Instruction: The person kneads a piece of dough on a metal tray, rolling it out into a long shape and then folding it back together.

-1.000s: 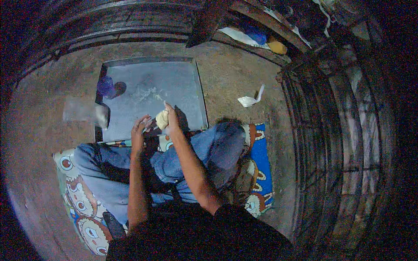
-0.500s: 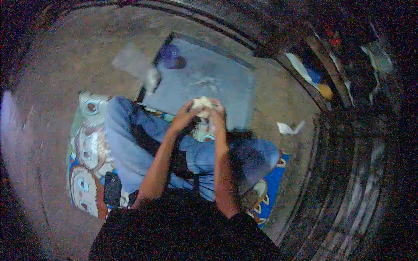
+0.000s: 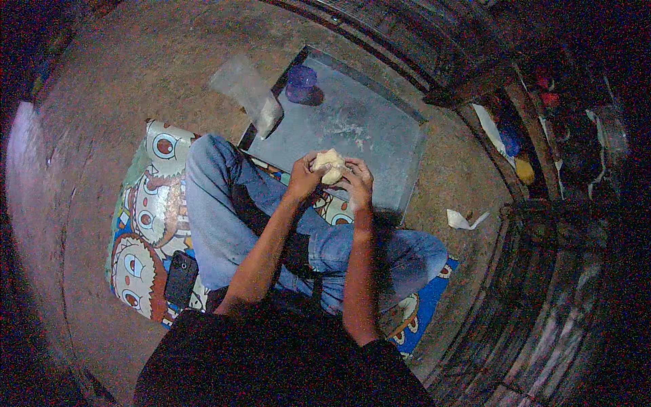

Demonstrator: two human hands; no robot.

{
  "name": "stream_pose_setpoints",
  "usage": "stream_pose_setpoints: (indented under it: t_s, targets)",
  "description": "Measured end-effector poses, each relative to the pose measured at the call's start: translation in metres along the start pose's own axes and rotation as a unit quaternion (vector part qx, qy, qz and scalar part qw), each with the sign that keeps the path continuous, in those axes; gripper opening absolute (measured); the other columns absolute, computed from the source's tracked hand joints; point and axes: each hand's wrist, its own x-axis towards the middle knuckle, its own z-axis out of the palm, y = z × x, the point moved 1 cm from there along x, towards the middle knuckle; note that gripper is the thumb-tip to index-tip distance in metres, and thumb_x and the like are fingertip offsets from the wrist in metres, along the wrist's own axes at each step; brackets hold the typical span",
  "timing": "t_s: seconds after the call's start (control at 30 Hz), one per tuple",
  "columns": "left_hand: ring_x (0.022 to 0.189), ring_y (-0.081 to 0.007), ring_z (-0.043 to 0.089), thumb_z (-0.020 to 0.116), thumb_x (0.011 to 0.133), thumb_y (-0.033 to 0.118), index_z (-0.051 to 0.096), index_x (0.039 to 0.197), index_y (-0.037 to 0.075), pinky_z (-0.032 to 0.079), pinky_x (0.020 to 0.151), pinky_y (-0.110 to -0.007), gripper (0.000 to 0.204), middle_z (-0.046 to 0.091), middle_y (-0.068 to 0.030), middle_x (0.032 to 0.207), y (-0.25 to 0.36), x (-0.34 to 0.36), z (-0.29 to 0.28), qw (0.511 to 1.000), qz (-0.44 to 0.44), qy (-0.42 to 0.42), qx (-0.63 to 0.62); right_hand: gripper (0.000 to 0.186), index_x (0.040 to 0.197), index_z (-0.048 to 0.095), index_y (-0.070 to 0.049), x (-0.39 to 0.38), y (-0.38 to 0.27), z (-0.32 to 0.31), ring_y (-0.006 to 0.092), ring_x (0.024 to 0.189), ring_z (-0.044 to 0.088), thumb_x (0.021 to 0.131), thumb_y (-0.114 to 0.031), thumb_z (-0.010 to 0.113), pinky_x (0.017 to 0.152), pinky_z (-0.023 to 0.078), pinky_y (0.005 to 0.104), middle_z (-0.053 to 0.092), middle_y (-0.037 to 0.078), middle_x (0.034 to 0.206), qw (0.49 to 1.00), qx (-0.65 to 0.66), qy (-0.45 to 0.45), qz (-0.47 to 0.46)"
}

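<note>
A pale yellow lump of dough [image 3: 330, 165] is held up between my two hands, above the near edge of a grey tray [image 3: 380, 129]. My left hand [image 3: 305, 178] grips its left side, fingers curled round it. On the other side my right hand [image 3: 357, 182] presses the dough with bent fingers, and white flour shows on the skin. A smear of flour [image 3: 352, 129] lies on the tray. At the tray's far left corner stands a purple cup [image 3: 301, 83]. A clear plastic bag [image 3: 247, 88], with white powder in its lower end, rests over the left rim.
I sit cross-legged on a cartoon-print mat [image 3: 152, 183] on a bare floor. A black phone [image 3: 181, 278] lies on the mat beside my left leg. White scraps [image 3: 464, 218] lie to the right. Dark wooden slats [image 3: 522, 271] rise at the right, with coloured items behind them.
The whole view has shifted, so the tray and my legs appear farther right, and the picture is sharper. The dough stays in both hands, with my right fingers spread differently over it.
</note>
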Motion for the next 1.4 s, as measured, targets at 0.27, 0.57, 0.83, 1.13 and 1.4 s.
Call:
stream_pose_setpoints:
  t_s: [0.27,0.57,0.83,1.13,1.4]
  targets:
    - [0.081,-0.0156,0.063,0.067,0.080,0.006,0.057,0.104,-0.005,0.051,0.073,-0.027,0.028,0.065,-0.0101,0.093,0.006,0.004,-0.016,0.998,0.018,0.007,0.063,0.035,0.113,0.055,0.001,0.004,-0.010,0.001,0.0145,0.081,0.061,0.080,-0.007,0.065,0.060,0.053,0.0283,0.062,0.010,0.099,0.999,-0.032,-0.007,-0.023]
    - [0.081,-0.0144,0.061,0.057,0.087,0.013,0.055,0.109,-0.002,0.050,0.070,-0.026,0.027,0.063,-0.0083,0.096,-0.012,0.009,-0.004,0.953,-0.070,-0.110,-0.275,0.037,0.108,0.060,-0.005,0.018,0.025,-0.003,0.0215,0.081,0.064,0.077,-0.024,0.068,0.066,0.051,0.0328,0.066,0.010,0.093,0.974,-0.226,-0.014,-0.024]
    - [0.068,-0.0137,0.061,0.058,0.089,0.018,0.060,0.101,-0.003,0.050,0.061,-0.027,0.025,0.065,-0.0073,0.086,-0.031,0.014,-0.008,0.978,-0.082,-0.025,-0.191,0.024,0.100,0.061,0.001,0.013,0.027,0.002,0.0184,0.068,0.064,0.079,-0.011,0.064,0.052,0.053,0.0295,0.065,0.012,0.084,0.924,-0.356,0.043,-0.130]
    - [0.067,-0.0113,0.059,0.058,0.089,0.022,0.064,0.093,-0.003,0.048,0.061,-0.025,0.026,0.065,-0.0055,0.084,-0.019,0.011,-0.010,0.991,-0.076,-0.022,-0.104,0.033,0.097,0.062,-0.002,0.009,0.017,0.002,0.0193,0.045,0.059,0.089,-0.033,0.054,0.037,0.043,0.0335,0.061,0.011,0.070,0.897,-0.423,0.041,-0.122]
    - [0.088,-0.0149,0.060,0.072,0.075,0.007,0.056,0.105,0.000,0.049,0.079,-0.028,0.034,0.063,-0.0075,0.097,-0.027,0.012,-0.003,0.990,-0.050,-0.085,-0.102,0.036,0.082,0.063,0.001,0.019,0.031,-0.005,0.0175,0.042,0.054,0.091,-0.033,0.051,0.039,0.041,0.0317,0.058,0.009,0.060,0.883,-0.406,0.117,-0.206]
